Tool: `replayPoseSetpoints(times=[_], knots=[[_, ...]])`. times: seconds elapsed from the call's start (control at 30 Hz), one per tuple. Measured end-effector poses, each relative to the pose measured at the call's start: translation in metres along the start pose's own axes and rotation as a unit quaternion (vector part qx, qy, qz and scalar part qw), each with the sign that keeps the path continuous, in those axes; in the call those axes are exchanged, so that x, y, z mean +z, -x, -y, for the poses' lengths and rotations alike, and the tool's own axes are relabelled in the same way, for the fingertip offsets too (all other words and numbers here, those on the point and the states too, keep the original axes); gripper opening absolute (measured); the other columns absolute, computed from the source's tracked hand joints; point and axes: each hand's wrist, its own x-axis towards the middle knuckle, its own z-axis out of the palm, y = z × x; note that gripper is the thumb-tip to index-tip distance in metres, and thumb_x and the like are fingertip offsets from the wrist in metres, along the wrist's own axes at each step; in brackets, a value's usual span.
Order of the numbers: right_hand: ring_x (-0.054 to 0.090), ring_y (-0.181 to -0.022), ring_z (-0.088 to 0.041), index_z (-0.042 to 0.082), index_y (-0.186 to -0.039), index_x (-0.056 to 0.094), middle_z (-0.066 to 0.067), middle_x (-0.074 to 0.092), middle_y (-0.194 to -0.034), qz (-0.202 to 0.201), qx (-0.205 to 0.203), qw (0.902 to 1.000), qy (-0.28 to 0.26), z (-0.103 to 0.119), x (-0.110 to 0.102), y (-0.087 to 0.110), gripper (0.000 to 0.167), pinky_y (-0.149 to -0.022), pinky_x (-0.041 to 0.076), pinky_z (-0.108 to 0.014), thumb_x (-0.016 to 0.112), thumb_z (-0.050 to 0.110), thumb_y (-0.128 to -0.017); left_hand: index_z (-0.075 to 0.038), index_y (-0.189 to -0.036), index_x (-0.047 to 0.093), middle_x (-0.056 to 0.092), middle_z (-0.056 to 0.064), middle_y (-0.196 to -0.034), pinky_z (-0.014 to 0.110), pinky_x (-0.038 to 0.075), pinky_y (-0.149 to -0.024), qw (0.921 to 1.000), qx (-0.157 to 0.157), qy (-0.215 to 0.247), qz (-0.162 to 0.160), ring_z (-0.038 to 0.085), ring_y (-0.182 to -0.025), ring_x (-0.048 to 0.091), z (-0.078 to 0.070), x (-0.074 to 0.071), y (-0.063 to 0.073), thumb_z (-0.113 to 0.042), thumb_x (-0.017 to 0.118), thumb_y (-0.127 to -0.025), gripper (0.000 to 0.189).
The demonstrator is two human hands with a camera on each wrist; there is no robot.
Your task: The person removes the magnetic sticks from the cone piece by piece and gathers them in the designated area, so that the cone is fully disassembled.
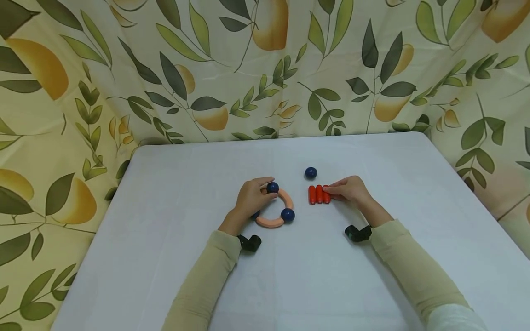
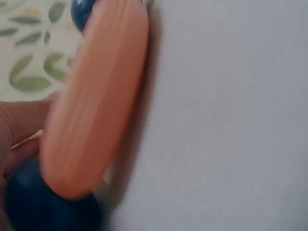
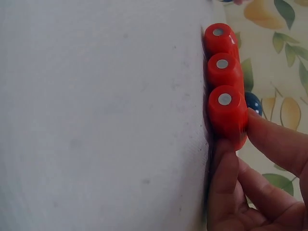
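Note:
On the white table, my left hand (image 1: 252, 198) grips the ring of curved orange pieces and blue balls at its top ball (image 1: 272, 187), thumb and fingers on either side. The ring's left part is hidden under this hand. A curved orange piece (image 2: 98, 101) fills much of the left wrist view, a blue ball (image 2: 50, 199) at its end. My right hand (image 1: 351, 189) pinches the rightmost red magnetic rod (image 3: 230, 115) between thumb and fingers. Two more red rods (image 1: 315, 194) lie side by side against it, grey discs showing on their ends in the right wrist view.
A loose blue ball (image 1: 310, 173) lies behind the red rods. Dark wrist cameras sit on both wrists, at the left (image 1: 250, 243) and the right (image 1: 358, 233). Leaf-and-fruit patterned cloth (image 1: 232, 82) hangs beyond the table's back and side edges.

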Motion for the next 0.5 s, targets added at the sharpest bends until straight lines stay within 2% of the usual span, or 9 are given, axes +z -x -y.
replayPoseSetpoints(times=[0.1,0.13,0.27,0.4,0.5], knots=[[0.057,-0.070,-0.014,-0.008,-0.110,0.063,-0.009,0.064,-0.088,-0.006,-0.001,1.0000,0.003,0.000,0.001,0.001,0.048,-0.063,0.048,-0.020,0.073,0.027,-0.079,-0.008,-0.121,0.061,0.062,0.004,-0.115,0.027,0.046,-0.084,0.9995,0.031,-0.004,0.002,0.017,-0.098,0.059,-0.012,-0.004,0.010,-0.020,0.074,-0.079,0.045],[0.056,-0.072,-0.015,-0.007,-0.110,0.063,-0.010,0.063,-0.090,-0.008,0.000,1.0000,0.005,0.000,0.001,0.002,0.048,-0.063,0.047,-0.021,0.073,0.028,-0.079,-0.008,-0.121,0.061,0.061,0.004,-0.118,0.027,0.045,-0.086,0.9992,0.039,-0.007,0.005,0.017,-0.103,0.058,-0.017,-0.005,0.013,-0.020,0.073,-0.080,0.044],[0.055,-0.079,-0.019,-0.006,-0.112,0.062,-0.012,0.063,-0.095,-0.013,-0.001,0.9999,0.009,-0.002,-0.001,0.004,0.052,-0.065,0.046,-0.023,0.072,0.033,-0.080,-0.010,-0.122,0.060,0.059,0.001,-0.121,0.031,0.042,-0.093,0.9981,0.032,-0.042,0.031,0.017,-0.114,0.052,-0.033,-0.010,0.032,-0.022,0.069,-0.084,0.041],[0.057,-0.083,-0.022,-0.005,-0.113,0.062,-0.011,0.066,-0.091,-0.023,-0.009,0.9997,0.004,-0.004,-0.005,0.008,0.052,-0.069,0.046,-0.025,0.070,0.034,-0.082,-0.010,-0.120,0.062,0.064,-0.001,-0.111,0.026,0.048,-0.071,0.9948,0.020,-0.080,0.059,0.012,-0.089,0.060,-0.038,-0.010,0.049,-0.024,0.066,-0.086,0.037],[0.057,-0.088,-0.023,-0.005,-0.114,0.062,-0.013,0.066,-0.095,-0.042,-0.034,0.9985,-0.008,-0.005,-0.005,0.013,0.049,-0.073,0.047,-0.027,0.068,0.033,-0.083,-0.008,-0.111,0.066,0.067,-0.001,-0.088,0.021,0.039,-0.053,0.9932,0.037,-0.076,0.079,0.007,-0.062,0.052,-0.039,-0.007,0.059,-0.023,0.065,-0.087,0.029]])
